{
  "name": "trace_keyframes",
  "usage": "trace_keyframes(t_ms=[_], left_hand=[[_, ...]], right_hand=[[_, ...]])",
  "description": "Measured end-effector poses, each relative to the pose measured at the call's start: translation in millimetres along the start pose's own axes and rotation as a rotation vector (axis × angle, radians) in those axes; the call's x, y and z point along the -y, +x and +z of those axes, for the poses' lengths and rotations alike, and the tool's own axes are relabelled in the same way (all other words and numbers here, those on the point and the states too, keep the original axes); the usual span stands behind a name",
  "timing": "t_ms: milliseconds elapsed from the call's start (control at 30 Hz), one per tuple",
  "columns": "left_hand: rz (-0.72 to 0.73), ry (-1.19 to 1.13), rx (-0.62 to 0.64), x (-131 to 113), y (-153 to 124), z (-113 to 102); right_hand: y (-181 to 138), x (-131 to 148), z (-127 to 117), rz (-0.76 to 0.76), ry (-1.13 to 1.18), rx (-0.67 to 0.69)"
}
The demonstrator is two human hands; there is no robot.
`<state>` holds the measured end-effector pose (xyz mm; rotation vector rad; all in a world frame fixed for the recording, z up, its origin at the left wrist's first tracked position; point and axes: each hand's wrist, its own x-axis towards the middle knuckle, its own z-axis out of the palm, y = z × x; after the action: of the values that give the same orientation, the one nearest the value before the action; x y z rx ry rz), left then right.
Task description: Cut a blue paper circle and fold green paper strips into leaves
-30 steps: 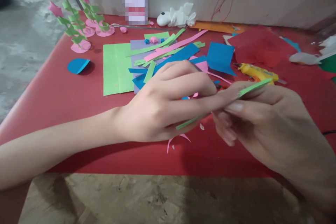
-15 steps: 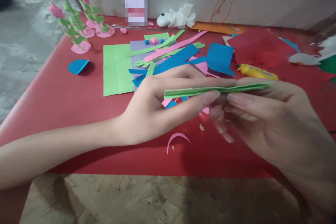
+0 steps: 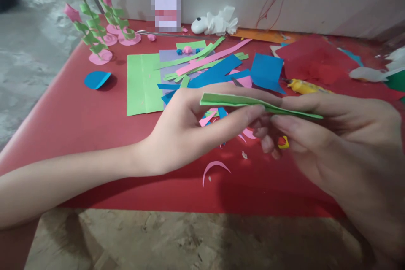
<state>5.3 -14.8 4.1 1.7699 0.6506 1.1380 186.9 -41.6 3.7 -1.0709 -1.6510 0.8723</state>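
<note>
A folded green paper strip is held up above the table, seen nearly edge-on and slightly twisted. My left hand pinches it near the middle between thumb and fingers. Closer to its right end, my right hand grips the same strip, thumb below and fingers behind. Both sets of fingertips almost meet; some fingers are hidden behind the paper. Beyond my hands lie blue paper strips, a pink paper strip and a green paper sheet. A curved pink paper scrap rests below them.
Pink paper flowers with curled green stems stand at the back left of the red table. A folded blue paper circle lies before them. At the right are a yellow tube and red paper. White crumpled tissue sits by the wall.
The green strip has tilted, its left end rising and its right end dropping, so more of its face shows. My hands keep their pinch. The view has shifted slightly.
</note>
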Motion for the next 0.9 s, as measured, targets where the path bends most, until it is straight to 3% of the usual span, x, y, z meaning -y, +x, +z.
trace_keyframes(t_ms=[267,567,733,900], left_hand=[[-0.001,-0.019,-0.064,4,4,1],[-0.018,-0.020,-0.090,12,8,-1],[-0.027,-0.020,-0.059,13,6,-1],[-0.091,-0.051,-0.073,12,2,3]], right_hand=[[5,0,3,0.122,0.181,0.018],[0,-4,12,0.180,0.050,-0.067],[-3,4,13,0.020,-0.180,-0.165],[-1,2,10,-0.304,-0.481,-0.129]])
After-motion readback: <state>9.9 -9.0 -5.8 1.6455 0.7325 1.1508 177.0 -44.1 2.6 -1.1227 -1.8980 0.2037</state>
